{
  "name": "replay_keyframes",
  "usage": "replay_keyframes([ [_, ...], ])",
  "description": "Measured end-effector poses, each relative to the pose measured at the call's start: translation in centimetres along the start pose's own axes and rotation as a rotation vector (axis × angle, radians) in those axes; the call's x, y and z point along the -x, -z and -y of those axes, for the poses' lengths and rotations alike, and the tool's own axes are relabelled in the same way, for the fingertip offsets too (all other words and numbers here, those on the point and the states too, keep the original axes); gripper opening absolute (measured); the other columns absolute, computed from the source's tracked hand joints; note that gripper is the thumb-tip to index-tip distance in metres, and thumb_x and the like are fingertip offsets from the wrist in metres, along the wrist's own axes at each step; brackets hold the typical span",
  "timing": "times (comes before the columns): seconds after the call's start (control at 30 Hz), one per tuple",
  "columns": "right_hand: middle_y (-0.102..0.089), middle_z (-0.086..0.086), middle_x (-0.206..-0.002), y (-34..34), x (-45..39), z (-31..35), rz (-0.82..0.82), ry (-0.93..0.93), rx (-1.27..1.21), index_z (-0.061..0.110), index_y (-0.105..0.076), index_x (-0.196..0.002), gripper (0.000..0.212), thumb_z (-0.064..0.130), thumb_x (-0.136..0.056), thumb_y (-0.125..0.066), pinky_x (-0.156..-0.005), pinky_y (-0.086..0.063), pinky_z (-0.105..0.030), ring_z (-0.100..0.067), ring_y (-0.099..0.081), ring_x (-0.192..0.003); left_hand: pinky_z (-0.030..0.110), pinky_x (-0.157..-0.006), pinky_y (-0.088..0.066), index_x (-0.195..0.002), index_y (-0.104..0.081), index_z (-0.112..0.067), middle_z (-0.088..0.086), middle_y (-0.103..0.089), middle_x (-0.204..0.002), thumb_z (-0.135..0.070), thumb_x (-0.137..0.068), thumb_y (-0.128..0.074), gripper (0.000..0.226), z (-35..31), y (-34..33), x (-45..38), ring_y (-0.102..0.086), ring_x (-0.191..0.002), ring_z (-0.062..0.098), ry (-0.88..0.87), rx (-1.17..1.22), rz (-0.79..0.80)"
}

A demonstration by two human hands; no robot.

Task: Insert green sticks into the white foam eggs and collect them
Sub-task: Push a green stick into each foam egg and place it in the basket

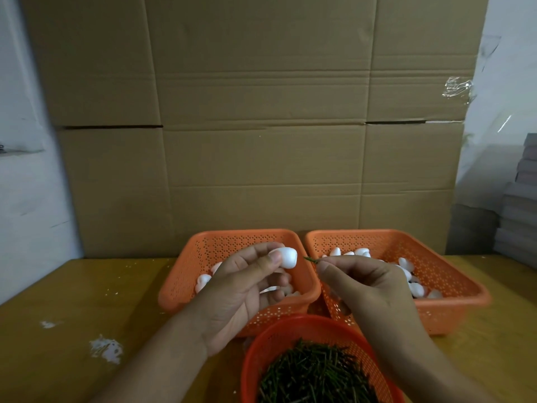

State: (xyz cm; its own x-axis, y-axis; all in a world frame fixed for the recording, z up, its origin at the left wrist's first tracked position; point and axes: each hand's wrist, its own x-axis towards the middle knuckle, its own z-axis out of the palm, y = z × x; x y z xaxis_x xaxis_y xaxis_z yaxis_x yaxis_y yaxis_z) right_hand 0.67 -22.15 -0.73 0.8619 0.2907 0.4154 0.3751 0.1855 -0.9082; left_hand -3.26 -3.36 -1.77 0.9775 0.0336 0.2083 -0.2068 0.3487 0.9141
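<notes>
Two orange baskets (290, 298) w/ eggs; my left hand (241, 289) pinches 1 egg (286, 257), right hand (369, 283) pinches 1 stick (311, 259).

Dim, warm-tinted indoor frame; soft diffuse light, no hard shadows.

Wide-angle bending is seen at the edges: the cardboard sheet (261, 112) bows outward. Faint glare is caught on clear tape (458, 87) upper right. Corners are darkened and softened. Foam eggs (406, 264) are slightly blown out; green sticks (313, 373) are rendered murky.
</notes>
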Motion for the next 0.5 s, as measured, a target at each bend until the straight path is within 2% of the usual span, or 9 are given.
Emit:
replay_keyframes([
  [0.33,-0.063,0.002,-0.052,-0.23,0.20,-0.01,0.041,0.031,0.074,0.016,-0.079,-0.067,0.024,0.005,-0.086,-0.071,-0.046,-0.041,-0.013,0.000,-0.051,-0.044,0.025,-0.070,-0.054,-0.107,-0.076,-0.022,0.005,-0.072,-0.104,-0.032,-0.081,-0.076,0.028,-0.05,-0.37,0.27,-0.064,-0.081,0.011,0.001,-0.117,0.034],
  [0.5,-0.062,0.001,-0.053,-0.35,0.32,-0.28,0.071,0.035,0.125,0.025,-0.079,-0.071,0.020,0.014,-0.086,-0.072,-0.047,-0.039,-0.017,-0.006,-0.048,-0.048,0.025,-0.072,-0.054,-0.116,-0.071,-0.011,0.008,-0.070,-0.104,-0.029,-0.086,-0.073,0.035,0.11,-0.34,0.38,-0.063,-0.082,0.012,0.010,-0.171,0.043],
])
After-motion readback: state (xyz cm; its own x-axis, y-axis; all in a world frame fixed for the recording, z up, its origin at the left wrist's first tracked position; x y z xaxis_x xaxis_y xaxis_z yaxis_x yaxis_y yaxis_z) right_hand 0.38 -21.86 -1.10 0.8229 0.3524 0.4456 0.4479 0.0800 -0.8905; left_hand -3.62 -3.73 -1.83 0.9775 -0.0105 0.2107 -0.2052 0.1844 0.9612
